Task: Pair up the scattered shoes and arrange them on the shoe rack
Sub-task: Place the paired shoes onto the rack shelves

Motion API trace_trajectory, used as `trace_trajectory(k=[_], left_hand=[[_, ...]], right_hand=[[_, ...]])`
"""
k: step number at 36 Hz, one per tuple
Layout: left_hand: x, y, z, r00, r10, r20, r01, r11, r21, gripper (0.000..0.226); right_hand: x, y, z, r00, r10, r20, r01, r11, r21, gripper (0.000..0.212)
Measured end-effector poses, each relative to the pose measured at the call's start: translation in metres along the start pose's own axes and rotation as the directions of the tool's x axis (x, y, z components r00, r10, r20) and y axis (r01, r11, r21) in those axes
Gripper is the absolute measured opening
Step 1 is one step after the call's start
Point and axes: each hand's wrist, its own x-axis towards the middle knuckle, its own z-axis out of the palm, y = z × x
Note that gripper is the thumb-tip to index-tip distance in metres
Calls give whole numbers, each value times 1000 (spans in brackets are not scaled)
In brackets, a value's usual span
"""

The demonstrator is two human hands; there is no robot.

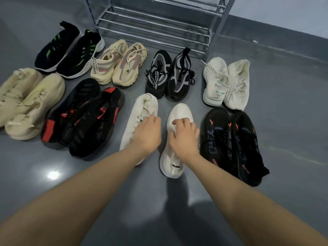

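Shoe rack: metal tiers at the top of the view, upper part cut off by the frame edge; it stands on the grey floor behind the shoes.
Cream pair: far left, its left side cut off by the frame edge.
Black-and-red pair: dark, details hard to make out.
Black-and-orange pair: right of the hands, lettering blurred.
Left white sneaker: on the floor, toe pointing away; its midsection and heel are hidden under the left hand and forearm.
Right white sneaker: just beside the first, apart from it; middle hidden by the right hand.
Left grip: fingers curled down over the left sneaker's lacing, holding it.
Right grip: fingers curled over the right sneaker's upper, holding it.
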Motion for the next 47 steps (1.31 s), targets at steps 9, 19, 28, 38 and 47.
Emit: trace_trajectory(k=[9,19,28,38,47], left_hand=[[-1,-64,6,999,-28,28,27,999,46,49],[12,-75,4,1000,7,-9,-6,998,67,61],[20,-75,-18,782,327,-531,-160,928,335,46],[24,-50,-69,841,496,-213,-265,724,637,12],[19,-55,-99,897,414,-154,-248,760,601,18]], right_hand=[[35,-32,27,968,-52,244,73,994,-78,40],[45,-64,40,993,72,92,-67,996,-61,15],[57,-58,3,969,-230,-86,227,973,-38,23],[36,-51,-12,975,-189,-118,209,959,190,28],[21,-30,-18,999,39,-18,-34,978,207,50]])
